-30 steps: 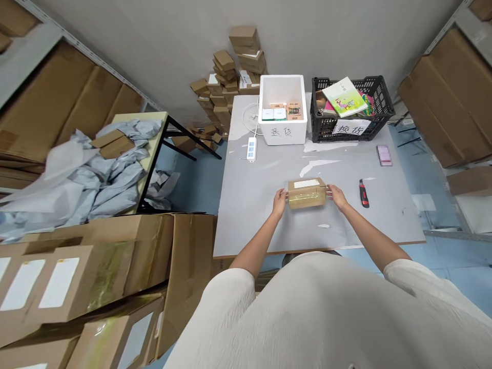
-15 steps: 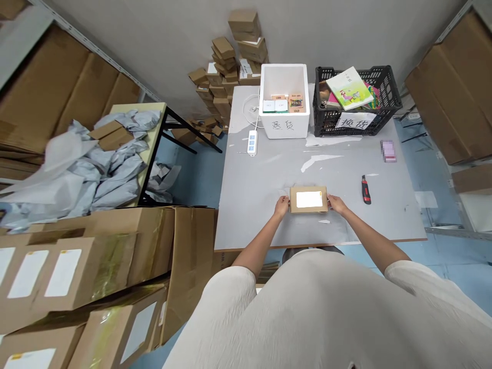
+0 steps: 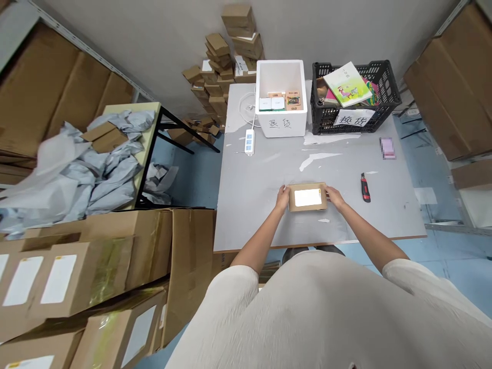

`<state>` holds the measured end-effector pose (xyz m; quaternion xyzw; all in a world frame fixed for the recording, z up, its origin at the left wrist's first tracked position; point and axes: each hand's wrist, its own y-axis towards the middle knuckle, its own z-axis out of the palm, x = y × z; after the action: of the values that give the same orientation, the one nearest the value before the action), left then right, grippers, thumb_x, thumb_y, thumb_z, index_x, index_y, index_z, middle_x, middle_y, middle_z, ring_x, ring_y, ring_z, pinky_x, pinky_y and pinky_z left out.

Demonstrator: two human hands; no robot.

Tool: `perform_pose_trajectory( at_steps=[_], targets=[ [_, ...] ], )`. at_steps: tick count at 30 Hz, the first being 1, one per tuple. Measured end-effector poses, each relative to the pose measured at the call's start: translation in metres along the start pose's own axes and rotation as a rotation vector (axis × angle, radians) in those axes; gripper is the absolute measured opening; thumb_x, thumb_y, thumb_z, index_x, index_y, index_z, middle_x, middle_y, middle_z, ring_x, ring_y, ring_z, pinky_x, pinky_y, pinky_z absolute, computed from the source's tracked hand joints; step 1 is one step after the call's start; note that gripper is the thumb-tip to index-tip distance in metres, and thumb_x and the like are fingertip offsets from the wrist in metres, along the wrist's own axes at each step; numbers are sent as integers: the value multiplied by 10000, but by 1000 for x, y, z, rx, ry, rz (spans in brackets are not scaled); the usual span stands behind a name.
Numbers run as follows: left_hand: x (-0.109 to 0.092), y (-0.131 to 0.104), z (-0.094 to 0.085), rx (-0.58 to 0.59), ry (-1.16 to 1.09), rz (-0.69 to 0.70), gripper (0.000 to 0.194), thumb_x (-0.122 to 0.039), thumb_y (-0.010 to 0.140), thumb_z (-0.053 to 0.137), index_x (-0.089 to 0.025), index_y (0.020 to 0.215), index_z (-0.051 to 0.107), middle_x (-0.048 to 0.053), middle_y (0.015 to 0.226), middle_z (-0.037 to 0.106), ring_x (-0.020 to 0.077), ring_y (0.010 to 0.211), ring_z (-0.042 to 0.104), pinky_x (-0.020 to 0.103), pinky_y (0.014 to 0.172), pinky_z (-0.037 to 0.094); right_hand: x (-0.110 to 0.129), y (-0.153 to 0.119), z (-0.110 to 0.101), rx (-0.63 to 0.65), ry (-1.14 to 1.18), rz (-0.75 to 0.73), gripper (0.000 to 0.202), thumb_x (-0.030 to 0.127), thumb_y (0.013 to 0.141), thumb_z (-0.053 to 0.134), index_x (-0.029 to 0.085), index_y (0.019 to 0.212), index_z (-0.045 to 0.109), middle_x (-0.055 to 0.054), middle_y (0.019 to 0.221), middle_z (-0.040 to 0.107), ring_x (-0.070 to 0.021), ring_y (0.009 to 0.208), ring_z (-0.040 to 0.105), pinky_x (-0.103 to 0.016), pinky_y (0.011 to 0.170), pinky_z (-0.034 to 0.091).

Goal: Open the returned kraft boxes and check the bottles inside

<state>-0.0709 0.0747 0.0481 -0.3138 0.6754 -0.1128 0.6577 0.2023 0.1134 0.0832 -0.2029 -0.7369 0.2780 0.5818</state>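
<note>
Cardboard box [image 3: 307, 197], held nearer the front edge of the desk [image 3: 246, 205], between left hand [image 3: 283, 197] and right hand [image 3: 334, 196], both closed on its ends, with forearms [image 3: 261, 236] slanting forward and inward.

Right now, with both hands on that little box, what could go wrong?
The utility knife lies to the right of the right hand, which holds one end of the small box; a sweep might catch it, though I can't tell if its blade is out. The uneven stack of boxes by the wall could topple if bumped. The book lies askew at the top of the black crate and might slide if jolted.
</note>
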Motion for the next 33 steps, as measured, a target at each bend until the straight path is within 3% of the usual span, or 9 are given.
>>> perform_pose_trajectory(
  at_steps=[7, 13, 16, 18, 20, 23, 26, 30, 33],
  targets=[
    [-20, -12, 4, -73, 35, 46, 578, -460, 1016, 637, -235, 1533, 511, 140, 1453, 650, 261, 1289, 672, 378, 1094, 522, 2, 9, -3, -79, 26, -146, 520, 652, 945, 567, 275, 1287, 671, -66, 1380, 729, -248, 1220, 679, -356, 1018, 550],
    [-19, -21, 0, -108, 215, 81, 385, -235, 1045, 451, -186, 1391, 612, 136, 1369, 689, 252, 1284, 662, 392, 1128, 514, -13, 5, -3, -36, 5, -42, 485, 601, 956, 542, 249, 1244, 709, -86, 1352, 754, -257, 1213, 694, -370, 993, 557],
    [-22, -33, 3, -169, 433, 285, 410, -205, 1022, 454, -218, 1395, 624, 137, 1474, 633, 284, 1423, 566, 452, 1222, 441, -13, 1, -4, -19, 50, 0, 473, 584, 973, 534, 234, 1215, 741, -99, 1353, 764, -266, 1185, 718, -391, 988, 559],
    [-25, -43, 12, -117, 608, 471, 444, -202, 1006, 479, -227, 1427, 618, 140, 1534, 589, 308, 1472, 512, 480, 1256, 400, -10, 0, -3, -35, 72, 8, 466, 570, 980, 530, 226, 1197, 759, -104, 1363, 764, -270, 1188, 722, -398, 996, 557],
    [-29, -52, 24, -25, 752, 529, 466, -234, 1006, 500, -227, 1459, 606, 153, 1550, 571, 339, 1475, 496, 505, 1245, 403, -7, 0, -2, -49, 83, 9, 469, 557, 993, 510, 216, 1181, 772, -109, 1350, 771, -272, 1183, 726, -402, 1003, 555],
    [-34, -57, 37, -2, 868, 428, 527, -315, 1002, 542, -212, 1519, 562, 183, 1567, 533, 387, 1485, 462, 531, 1233, 403, -3, -1, 2, -73, 83, -9, 493, 565, 999, 498, 198, 1168, 780, -125, 1279, 793, -283, 1151, 740, -405, 998, 558],
    [-40, -55, 35, -51, 867, 311, 643, -503, 1004, 573, -190, 1563, 513, 212, 1555, 500, 419, 1485, 439, 541, 1249, 374, 0, -2, 8, -74, 82, -90, 516, 609, 977, 533, 197, 1172, 775, -127, 1188, 811, -287, 1086, 760, -409, 991, 565],
    [-45, -48, 8, -104, 776, 150, 848, -746, 965, 539, -205, 1611, 444, 224, 1602, 431, 461, 1533, 372, 566, 1252, 362, 4, -3, 22, -2, 31, -266, 468, 574, 942, 591, 231, 1222, 745, -94, 1180, 814, -269, 1119, 744, -442, 1068, 541],
    [-44, -44, -18, -100, 685, 74, 863, -780, 970, 498, -238, 1636, 408, 201, 1651, 391, 452, 1569, 347, 555, 1270, 355, 8, -3, 36, -22, -66, -291, 461, 492, 871, 689, 240, 1255, 730, -99, 1360, 758, -275, 1246, 691, -457, 1131, 515]
  ],
)
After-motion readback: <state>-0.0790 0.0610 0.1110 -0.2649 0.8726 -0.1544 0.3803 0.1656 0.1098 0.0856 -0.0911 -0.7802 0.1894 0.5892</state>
